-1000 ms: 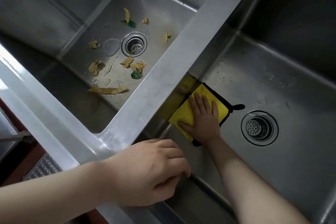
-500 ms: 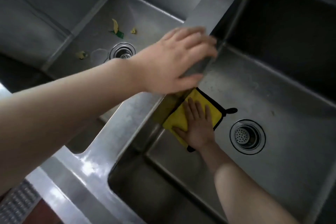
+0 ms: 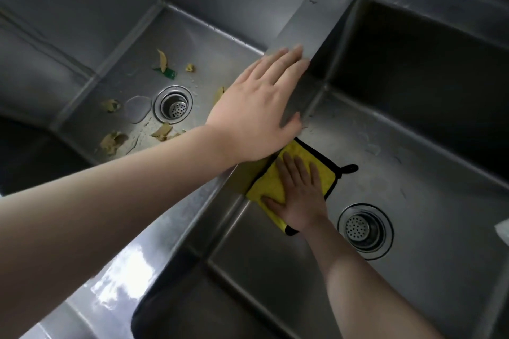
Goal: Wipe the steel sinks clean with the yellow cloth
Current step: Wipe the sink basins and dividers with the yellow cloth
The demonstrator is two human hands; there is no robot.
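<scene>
Right hand spread flat on my cloth; left hand, flat on the divider, could slip on wet steel.

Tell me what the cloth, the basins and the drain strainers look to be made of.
Yellow cloth: soft, plush fabric, likely microfibre, with black stitched edging and loop. Right basin and left basin: brushed steel, judging by dull grey sheen and reflections. Drain strainers: shinier perforated metal.
</scene>
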